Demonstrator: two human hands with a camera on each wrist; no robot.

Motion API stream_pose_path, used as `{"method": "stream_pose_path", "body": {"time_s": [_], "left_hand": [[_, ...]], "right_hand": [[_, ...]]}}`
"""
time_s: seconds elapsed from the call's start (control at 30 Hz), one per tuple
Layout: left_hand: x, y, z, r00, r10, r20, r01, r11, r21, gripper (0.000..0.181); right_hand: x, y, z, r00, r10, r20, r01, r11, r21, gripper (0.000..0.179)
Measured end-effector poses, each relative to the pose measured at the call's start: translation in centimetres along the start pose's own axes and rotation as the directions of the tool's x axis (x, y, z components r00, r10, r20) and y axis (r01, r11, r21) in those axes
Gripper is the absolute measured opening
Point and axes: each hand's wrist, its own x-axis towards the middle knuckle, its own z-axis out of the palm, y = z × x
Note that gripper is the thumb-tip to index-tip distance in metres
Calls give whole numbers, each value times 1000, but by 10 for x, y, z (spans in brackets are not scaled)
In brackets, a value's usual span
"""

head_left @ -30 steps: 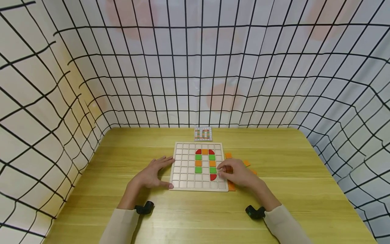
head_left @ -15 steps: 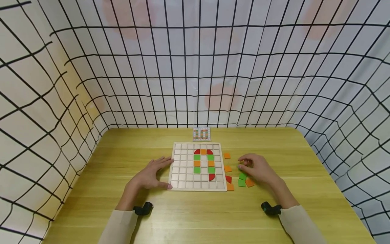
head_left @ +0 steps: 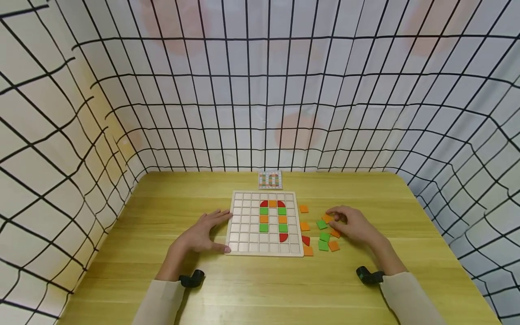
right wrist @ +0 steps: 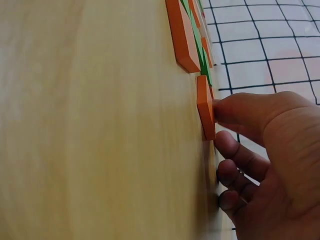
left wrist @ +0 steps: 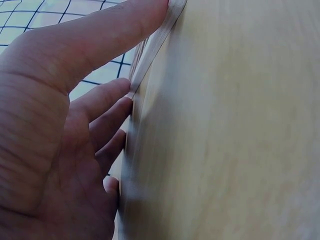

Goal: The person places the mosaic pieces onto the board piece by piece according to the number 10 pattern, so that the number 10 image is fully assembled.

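My left hand [head_left: 203, 232] rests spread at the left edge of a pale grid board [head_left: 243, 234]; the thumb touches its lower left corner and the fingertips its side. Red, green and orange tiles form an arch in the board's cells, with a red quarter-round piece [head_left: 283, 237] at the lower right. Right of the board, my right hand [head_left: 355, 224] pinches at an orange square tile [head_left: 327, 218], index finger and thumb at opposite edges. Right by the thumb lies another orange tile [right wrist: 204, 107], seen edge-on in the right wrist view.
Several loose tiles lie between the board and my right hand, including a green tile [head_left: 324, 237], an orange tile [head_left: 304, 209] and a red piece [head_left: 306, 240]. A small pattern card [head_left: 270, 179] lies behind the board. Grid-patterned sheeting [head_left: 260, 113] surrounds the wooden table [head_left: 260, 293].
My right hand has moved from the board's right side out to the loose tiles, uncovering several of them. The left hand stays in place at the board.
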Motion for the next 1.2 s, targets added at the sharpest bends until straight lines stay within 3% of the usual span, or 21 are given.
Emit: {"method": "stream_pose_path", "body": {"time_s": [0.4,0.6,1.2], "left_hand": [[2,0,2,1000,5,2,-5,1000,-4,105],[1,0,2,1000,-1,11,1,1000,2,106],[-1,2,-1,1000,1,0,-1,1000,-2,105]], "right_hand": [[-5,1,-3,1000,31,5,-31,999,31,26],[-10,0,-3,999,44,-30,-42,998,46,29],[-8,-28,7,998,20,-54,-13,992,128,32]]}}
